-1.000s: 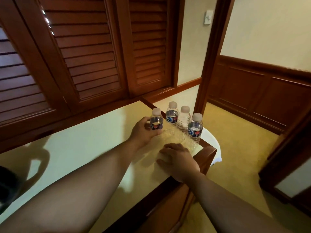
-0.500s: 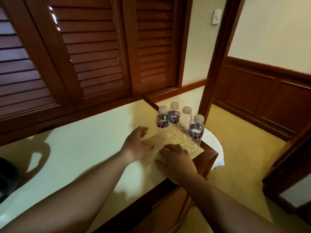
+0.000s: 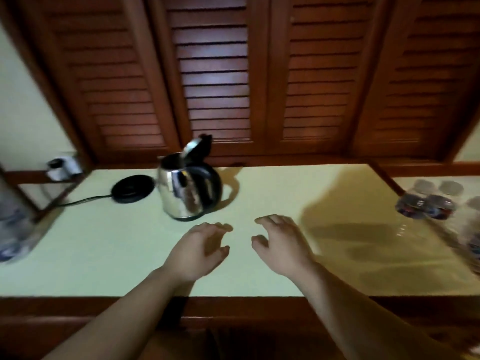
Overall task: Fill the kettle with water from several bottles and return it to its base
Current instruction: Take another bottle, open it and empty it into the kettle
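A shiny steel kettle with its lid tipped up stands on the pale counter, off its round black base, which lies just to its left with a cord running left. Several small water bottles stand blurred at the counter's far right end. My left hand hovers over the counter just in front of the kettle, fingers apart and holding nothing. My right hand hovers beside it, also with spread fingers and nothing in it.
Dark louvred wooden doors rise behind the counter. A large blurred bottle stands at the left edge. A small white and black object sits on a ledge at the back left. The counter's wooden front edge runs below my wrists.
The view has swung left from the bottles to the kettle. Both hands have come off the counter by the bottles and now hover in front of the kettle.
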Demonstrator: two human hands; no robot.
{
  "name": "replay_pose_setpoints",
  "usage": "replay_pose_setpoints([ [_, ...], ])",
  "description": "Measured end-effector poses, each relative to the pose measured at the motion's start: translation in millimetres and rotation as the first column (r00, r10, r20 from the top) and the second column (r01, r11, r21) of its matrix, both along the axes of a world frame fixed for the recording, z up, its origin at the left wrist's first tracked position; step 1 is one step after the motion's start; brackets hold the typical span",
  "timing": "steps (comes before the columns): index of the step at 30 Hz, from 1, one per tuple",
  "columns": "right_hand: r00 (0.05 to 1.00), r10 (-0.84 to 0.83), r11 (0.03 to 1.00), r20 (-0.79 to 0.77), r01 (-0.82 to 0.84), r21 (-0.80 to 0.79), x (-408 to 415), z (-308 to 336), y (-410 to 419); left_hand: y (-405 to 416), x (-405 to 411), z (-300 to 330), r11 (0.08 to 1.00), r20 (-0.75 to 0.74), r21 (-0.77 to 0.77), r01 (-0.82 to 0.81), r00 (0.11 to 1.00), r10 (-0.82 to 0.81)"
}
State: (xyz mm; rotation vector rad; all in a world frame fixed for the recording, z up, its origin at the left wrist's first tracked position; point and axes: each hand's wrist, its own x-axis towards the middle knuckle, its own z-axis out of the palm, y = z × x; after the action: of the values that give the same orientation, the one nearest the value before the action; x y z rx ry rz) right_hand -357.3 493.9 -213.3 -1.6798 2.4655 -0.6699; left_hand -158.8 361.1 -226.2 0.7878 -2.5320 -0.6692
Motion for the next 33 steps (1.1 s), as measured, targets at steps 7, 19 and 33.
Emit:
replay_pose_setpoints([
  [7, 0.949, 0.313, 0.948, 0.03, -0.314, 0.058, 115, -7, -79, -29, 147, 11, 0.947, 0.067, -0.034, -0.321, 0.944, 0.322],
  [19, 0.909, 0.415, 0.903, -0.028, -0.408, 0.136, 250, -29, -185, -100, 318, 8, 0.707, -0.216, 0.027, -0.707, 0.687, 0.694],
  [33, 0.921, 0.39, 0.901, 0.016, -0.385, 0.203, 249, -41, -197, -170, 332, 3, 0.643, -0.307, 0.297, -0.706, 0.567, 0.764],
])
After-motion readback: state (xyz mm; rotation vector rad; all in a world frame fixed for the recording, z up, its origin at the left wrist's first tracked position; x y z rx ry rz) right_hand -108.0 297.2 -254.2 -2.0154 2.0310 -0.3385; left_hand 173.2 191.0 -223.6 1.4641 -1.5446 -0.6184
